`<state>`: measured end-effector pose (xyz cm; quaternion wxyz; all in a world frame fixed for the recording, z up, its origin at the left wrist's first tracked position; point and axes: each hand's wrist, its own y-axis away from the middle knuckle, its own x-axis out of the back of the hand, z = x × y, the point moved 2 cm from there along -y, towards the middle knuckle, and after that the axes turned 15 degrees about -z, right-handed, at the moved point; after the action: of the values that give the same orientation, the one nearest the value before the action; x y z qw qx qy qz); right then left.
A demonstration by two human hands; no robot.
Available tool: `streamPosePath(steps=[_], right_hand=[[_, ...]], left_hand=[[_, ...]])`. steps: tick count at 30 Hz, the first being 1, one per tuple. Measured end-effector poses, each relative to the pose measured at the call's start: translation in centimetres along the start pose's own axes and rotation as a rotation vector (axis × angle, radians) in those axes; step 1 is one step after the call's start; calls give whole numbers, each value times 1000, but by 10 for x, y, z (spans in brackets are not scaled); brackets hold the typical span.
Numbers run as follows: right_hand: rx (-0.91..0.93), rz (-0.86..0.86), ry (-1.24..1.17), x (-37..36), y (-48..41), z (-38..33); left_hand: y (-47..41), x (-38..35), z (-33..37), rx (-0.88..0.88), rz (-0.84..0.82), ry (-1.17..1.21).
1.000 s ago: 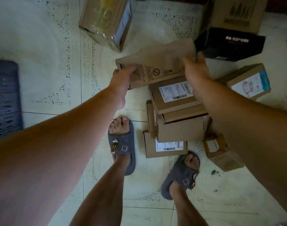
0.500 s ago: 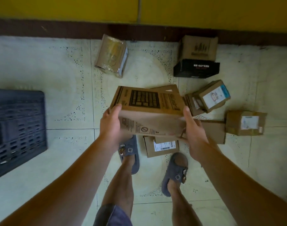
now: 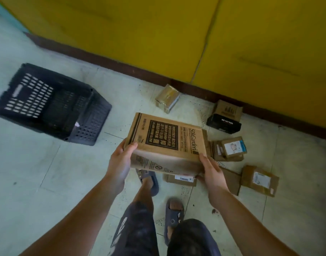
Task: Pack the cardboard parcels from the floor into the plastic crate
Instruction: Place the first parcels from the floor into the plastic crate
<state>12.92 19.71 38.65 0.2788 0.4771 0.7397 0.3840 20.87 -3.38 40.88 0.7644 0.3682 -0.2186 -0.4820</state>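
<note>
- Two hands on one flat cardboard parcel (image 3: 167, 143), the one with the black printed panel and "SilkGarden" down its side. It's held up in the air over the person's feet, top face tipped toward the camera.
- Left hand (image 3: 121, 161) clamps the near-left corner, thumb on top. Right hand (image 3: 213, 172) grips the near-right corner, fingers wrapped under. Same hold as half a second ago, only the parcel sits higher and nearer the camera than before.
- Head camera has swung up and left since the earlier frame: the black plastic crate (image 3: 53, 104) was cut off at the left edge, now the whole thing shows, standing on the floor well apart from the parcel, off to the left. Can't really tell what's inside it.
- Rest of the parcels are still down on the tiled floor (image 3: 38, 172): one with a white label (image 3: 180, 179) just under the held parcel, a pair with a blue-and-white label (image 3: 230, 148) to the right, another labelled one (image 3: 260, 181) further right, a taped one (image 3: 167, 97) near the wall, and a brown box on a black box (image 3: 223, 122).
- Yellow wall (image 3: 158, 34) fills much more of the view than before.
- Grey slippers (image 3: 174, 217) visible below.
</note>
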Motion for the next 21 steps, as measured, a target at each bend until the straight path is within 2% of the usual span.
streamPosePath(steps=[3,10,17,21], right_hand=[[46,-84,24,-36,49,-11],[182,-196,196,-162,106,-45],[220,-373,296,-338,136,-48],[213,-391,354,-430,150,-46]], left_hand=[[72,35,15,-77,13,60],[184,145,18,-198,203,257],[237,312,-5,-298,299,401],[255,397,-12,-294,309,428]])
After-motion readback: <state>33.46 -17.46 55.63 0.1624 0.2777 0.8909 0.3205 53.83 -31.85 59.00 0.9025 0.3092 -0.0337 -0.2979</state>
